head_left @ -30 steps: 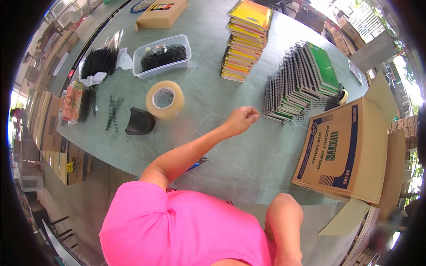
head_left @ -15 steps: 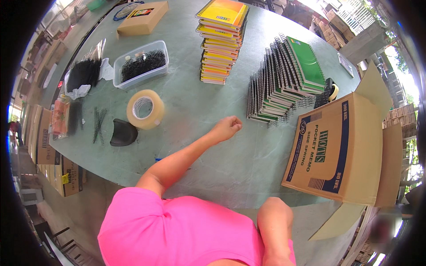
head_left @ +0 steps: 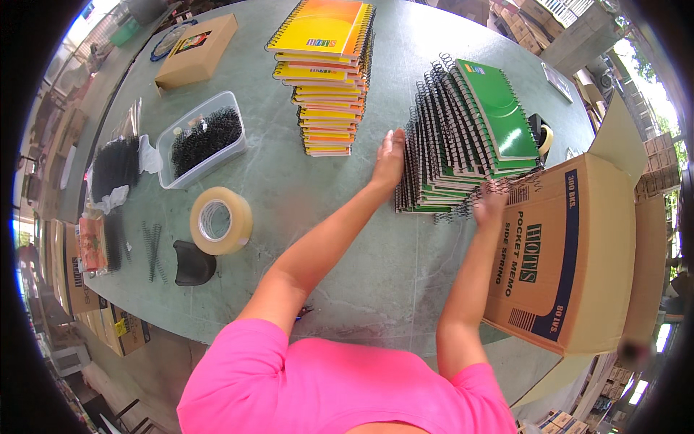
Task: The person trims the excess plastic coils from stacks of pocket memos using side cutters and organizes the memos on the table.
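Observation:
A tall stack of green spiral notebooks (head_left: pixel 499 108) with black coil bindings stands on the green table, leaning slightly. Along its left side, my left hand (head_left: pixel 390 160) rests with fingers stretched upright, at or against the coils. At the stack's near right corner is my right hand (head_left: pixel 491 205), smeared by motion, its fingers hard to make out. Between this stack and the left part of the table rises a pile of yellow and orange spiral notebooks (head_left: pixel 318 32). Right of my right hand stands an open cardboard box (head_left: pixel 538 260).
On the left are a clear plastic tub (head_left: pixel 242 137) of black coils, a large roll of clear tape (head_left: pixel 242 226), a black curved piece (head_left: pixel 194 263) and loose coils (head_left: pixel 152 253). A flat brown box (head_left: pixel 210 54) lies farther back. A tape dispenser (head_left: pixel 543 137) sits behind the green notebooks.
My left hand has moved forward and right to the green stack's left side. My right hand has risen from near my body to the stack's near right corner. The view has shifted slightly.

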`<state>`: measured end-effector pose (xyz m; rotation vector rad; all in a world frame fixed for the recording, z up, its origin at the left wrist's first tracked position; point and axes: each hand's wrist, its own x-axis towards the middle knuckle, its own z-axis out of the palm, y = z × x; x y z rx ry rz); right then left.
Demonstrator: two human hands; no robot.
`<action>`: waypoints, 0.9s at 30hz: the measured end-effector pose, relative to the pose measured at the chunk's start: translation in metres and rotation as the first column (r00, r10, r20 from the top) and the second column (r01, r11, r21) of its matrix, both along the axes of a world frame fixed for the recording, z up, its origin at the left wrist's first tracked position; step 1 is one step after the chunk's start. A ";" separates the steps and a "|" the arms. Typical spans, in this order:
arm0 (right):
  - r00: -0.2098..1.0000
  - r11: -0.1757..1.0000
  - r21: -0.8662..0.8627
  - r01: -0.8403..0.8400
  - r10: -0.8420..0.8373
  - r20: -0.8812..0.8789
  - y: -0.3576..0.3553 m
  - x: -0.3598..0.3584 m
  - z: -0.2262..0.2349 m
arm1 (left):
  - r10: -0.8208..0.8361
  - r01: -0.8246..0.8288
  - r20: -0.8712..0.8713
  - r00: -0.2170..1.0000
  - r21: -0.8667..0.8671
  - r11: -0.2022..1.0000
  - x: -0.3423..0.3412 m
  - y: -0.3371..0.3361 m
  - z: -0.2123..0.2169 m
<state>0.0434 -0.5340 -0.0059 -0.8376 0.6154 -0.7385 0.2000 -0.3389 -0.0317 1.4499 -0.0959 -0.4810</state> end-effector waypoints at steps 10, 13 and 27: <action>0.902 0.930 -0.022 -0.367 0.362 0.237 0.033 0.033 -0.044 | 0.190 -0.183 0.044 0.981 -0.132 0.974 -0.021 0.003 0.005; 0.856 0.898 -0.075 -0.434 0.436 0.276 0.046 0.025 -0.043 | 0.283 -0.290 0.153 0.947 0.022 0.957 -0.050 0.025 0.018; 0.513 0.656 -0.125 -0.744 0.681 0.523 0.160 -0.026 -0.045 | 0.497 -0.511 0.217 0.840 0.010 0.859 -0.154 0.161 0.012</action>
